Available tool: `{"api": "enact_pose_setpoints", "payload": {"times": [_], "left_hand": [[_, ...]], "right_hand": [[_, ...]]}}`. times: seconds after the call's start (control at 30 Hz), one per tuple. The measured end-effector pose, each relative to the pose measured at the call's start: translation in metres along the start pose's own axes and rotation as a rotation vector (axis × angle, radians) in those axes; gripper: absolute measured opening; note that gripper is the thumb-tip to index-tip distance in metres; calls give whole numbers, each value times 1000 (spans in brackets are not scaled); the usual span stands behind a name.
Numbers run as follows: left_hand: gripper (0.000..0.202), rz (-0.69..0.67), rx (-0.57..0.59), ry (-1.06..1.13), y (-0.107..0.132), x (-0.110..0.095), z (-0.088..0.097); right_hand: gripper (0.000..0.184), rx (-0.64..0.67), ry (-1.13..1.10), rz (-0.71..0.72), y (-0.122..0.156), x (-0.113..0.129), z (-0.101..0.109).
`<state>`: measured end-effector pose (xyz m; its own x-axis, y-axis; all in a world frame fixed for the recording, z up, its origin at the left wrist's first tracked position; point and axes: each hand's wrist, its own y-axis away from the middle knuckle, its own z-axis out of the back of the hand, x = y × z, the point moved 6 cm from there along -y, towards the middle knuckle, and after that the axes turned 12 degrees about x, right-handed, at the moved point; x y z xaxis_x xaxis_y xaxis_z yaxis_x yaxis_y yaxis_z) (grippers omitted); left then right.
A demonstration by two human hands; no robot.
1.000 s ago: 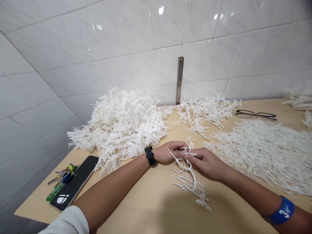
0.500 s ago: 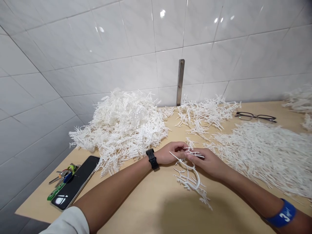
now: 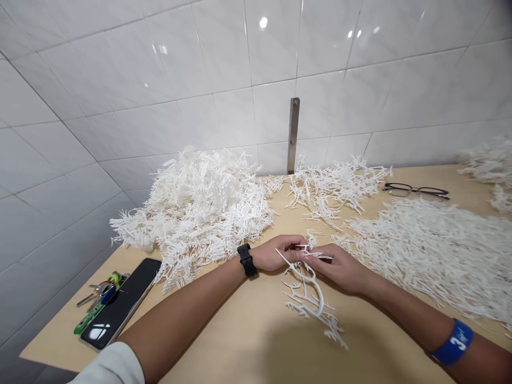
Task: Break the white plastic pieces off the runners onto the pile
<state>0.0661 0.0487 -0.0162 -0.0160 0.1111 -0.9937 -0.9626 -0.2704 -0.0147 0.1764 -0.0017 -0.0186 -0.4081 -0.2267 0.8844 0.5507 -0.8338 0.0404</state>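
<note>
A white plastic branched sprig (image 3: 308, 296) hangs down over the wooden table top (image 3: 248, 341) between my hands, its lower twigs resting on the wood. My left hand (image 3: 276, 253), with a black watch (image 3: 247, 260) on the wrist, pinches its upper part from the left. My right hand (image 3: 338, 269), with a blue wristband (image 3: 453, 342) further up the arm, pinches it from the right. The fingertips of my two hands nearly meet around the thin stems, and they hide part of the sprig.
A large heap of white sprigs (image 3: 196, 218) lies beyond my left hand, with a smaller one (image 3: 336, 189) behind it. A wide mat of sprigs (image 3: 432, 256) spreads right. A phone (image 3: 120, 304), keys (image 3: 100, 296) and glasses (image 3: 416, 190) lie on the table, which meets tiled walls.
My hands stay almost in place, still holding the sprig. Its lower part has swung slightly, and the whole view has shifted a little.
</note>
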Motion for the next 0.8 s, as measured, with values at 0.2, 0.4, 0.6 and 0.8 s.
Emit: {"api": "enact_pose_setpoints", "payload": {"times": [0.2,0.4,0.6,0.8], "left_hand": [[46,-49,-137,-47,-2,8,6],[38,9,-331,-42,0,8,16],[27,23,-451,-19,-1,9,18],[26,29,-478,85,-4,19,17]], "right_hand": [[42,-133,72,-29,0,-1,6],[41,-279,139,-74,-4,-14,11],[49,-298,148,-57,-9,-17,12],[54,-331,137,-75,-9,-13,17]]}}
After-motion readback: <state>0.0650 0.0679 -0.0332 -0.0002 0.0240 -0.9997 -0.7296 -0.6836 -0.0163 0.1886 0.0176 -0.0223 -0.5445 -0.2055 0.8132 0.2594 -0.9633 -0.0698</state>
